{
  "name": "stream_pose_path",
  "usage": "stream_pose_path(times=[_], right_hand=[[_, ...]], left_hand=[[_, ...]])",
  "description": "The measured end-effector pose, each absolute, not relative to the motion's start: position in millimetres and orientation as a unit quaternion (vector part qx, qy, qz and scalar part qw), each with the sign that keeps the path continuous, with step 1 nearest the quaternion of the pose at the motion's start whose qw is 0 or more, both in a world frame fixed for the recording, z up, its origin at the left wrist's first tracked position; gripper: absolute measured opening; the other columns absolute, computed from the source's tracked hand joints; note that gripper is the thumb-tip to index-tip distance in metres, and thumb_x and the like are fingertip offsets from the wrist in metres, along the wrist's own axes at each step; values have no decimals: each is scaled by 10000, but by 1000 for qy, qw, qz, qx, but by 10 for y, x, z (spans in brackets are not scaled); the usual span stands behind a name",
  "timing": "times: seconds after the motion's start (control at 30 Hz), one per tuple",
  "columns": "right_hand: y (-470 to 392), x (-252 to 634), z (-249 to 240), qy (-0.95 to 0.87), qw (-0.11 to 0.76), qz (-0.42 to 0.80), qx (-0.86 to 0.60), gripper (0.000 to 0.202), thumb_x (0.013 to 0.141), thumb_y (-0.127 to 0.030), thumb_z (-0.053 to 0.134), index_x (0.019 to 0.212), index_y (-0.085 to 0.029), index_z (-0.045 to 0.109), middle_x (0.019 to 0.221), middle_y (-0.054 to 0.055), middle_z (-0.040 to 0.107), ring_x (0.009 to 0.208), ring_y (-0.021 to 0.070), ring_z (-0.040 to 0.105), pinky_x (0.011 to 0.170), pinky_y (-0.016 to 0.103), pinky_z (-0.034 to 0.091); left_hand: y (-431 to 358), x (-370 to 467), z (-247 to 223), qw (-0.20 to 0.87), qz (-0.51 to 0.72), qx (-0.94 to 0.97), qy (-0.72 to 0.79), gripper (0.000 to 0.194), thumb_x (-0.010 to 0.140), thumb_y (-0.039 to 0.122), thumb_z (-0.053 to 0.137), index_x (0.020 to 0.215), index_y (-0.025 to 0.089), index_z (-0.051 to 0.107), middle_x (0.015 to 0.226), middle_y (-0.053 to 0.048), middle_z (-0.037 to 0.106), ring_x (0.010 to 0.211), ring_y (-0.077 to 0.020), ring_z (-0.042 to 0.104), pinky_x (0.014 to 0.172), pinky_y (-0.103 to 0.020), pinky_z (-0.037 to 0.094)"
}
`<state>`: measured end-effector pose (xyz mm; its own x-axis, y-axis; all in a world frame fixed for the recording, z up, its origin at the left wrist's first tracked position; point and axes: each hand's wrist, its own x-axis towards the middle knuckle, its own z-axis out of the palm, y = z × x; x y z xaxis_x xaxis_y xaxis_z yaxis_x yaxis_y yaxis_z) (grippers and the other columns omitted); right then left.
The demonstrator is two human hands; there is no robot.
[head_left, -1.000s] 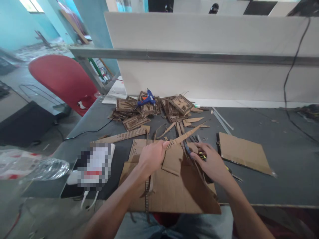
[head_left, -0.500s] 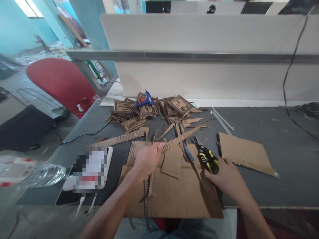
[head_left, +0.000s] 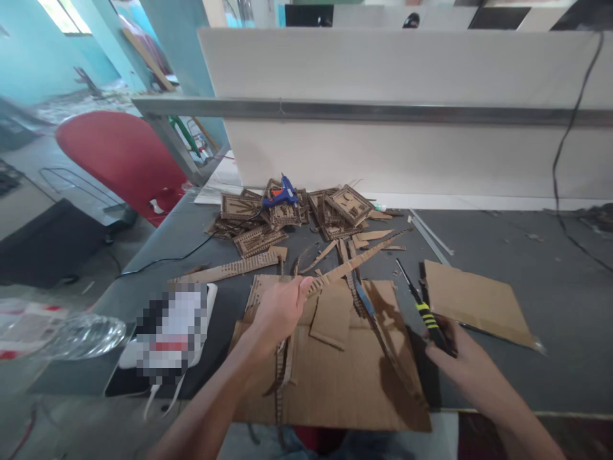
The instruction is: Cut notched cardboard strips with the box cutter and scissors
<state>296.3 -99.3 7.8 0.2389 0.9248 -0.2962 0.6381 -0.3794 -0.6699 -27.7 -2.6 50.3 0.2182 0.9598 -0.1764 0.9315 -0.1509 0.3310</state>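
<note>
My left hand (head_left: 282, 308) is closed on one end of a long cardboard strip (head_left: 354, 263), which slants up to the right above the cardboard pieces. In my right hand (head_left: 453, 348) is a black and yellow cutting tool (head_left: 428, 319), its tip pointing up and left, just right of the large cardboard sheet (head_left: 340, 383). A smaller cardboard piece (head_left: 331, 316) and a narrow strip with a blue part (head_left: 364, 299) lie on the sheet.
Small cardboard frames (head_left: 258, 239) are piled at the back with a blue glue gun (head_left: 286, 191) on top. A phone (head_left: 177, 319) with cables is at the left. A flat cardboard piece (head_left: 479, 300) lies at the right, near white strips (head_left: 431, 236).
My right hand has moved right and slightly down with the tool, off the large sheet, and the tool has turned. My left hand and its strip have hardly moved.
</note>
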Motion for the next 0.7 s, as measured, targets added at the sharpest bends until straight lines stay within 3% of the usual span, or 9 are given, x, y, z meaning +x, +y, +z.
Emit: stream_pose_path(times=[0.1, 0.3, 0.5, 0.7], right_hand=[[-1140, 2818, 307, -517, 243, 449, -687, 521, 765, -434, 591, 1209, -161, 588, 1141, 132, 707, 1114, 301, 654, 979, 379, 507], [-1200, 2359, 561, -511, 183, 596, -592, 574, 752, -311, 583, 1307, -164, 585, 1277, 122, 655, 1245, 309, 563, 1101, 438, 412], [-1074, 2202, 518, -526, 198, 600, -569, 584, 803, -323, 556, 1354, -131, 523, 1290, 143, 618, 1248, 297, 540, 1114, 453, 370], [-975, 2107, 498, -538, 216, 593, -558, 465, 805, -306, 550, 1247, -164, 572, 1171, 103, 653, 1207, 302, 543, 1057, 458, 409]], left_hand=[[-24, -268, 508, 201, 59, 752, 625, 525, 1061, 404, 198, 834, 189, 619, 681, -70, 662, 640, -235, 610, 574, -317, 217], [-24, -258, 510, 243, 137, 741, 611, 532, 1051, 434, 195, 704, 204, 527, 599, -27, 560, 565, -185, 499, 575, -300, 239], [-56, -216, 556, 258, 137, 737, 609, 534, 1050, 436, 217, 723, 196, 564, 602, -25, 561, 582, -183, 507, 579, -295, 256], [-78, -183, 567, 247, 103, 744, 612, 564, 1058, 442, 200, 845, 183, 653, 692, -70, 666, 653, -224, 607, 595, -303, 284]])
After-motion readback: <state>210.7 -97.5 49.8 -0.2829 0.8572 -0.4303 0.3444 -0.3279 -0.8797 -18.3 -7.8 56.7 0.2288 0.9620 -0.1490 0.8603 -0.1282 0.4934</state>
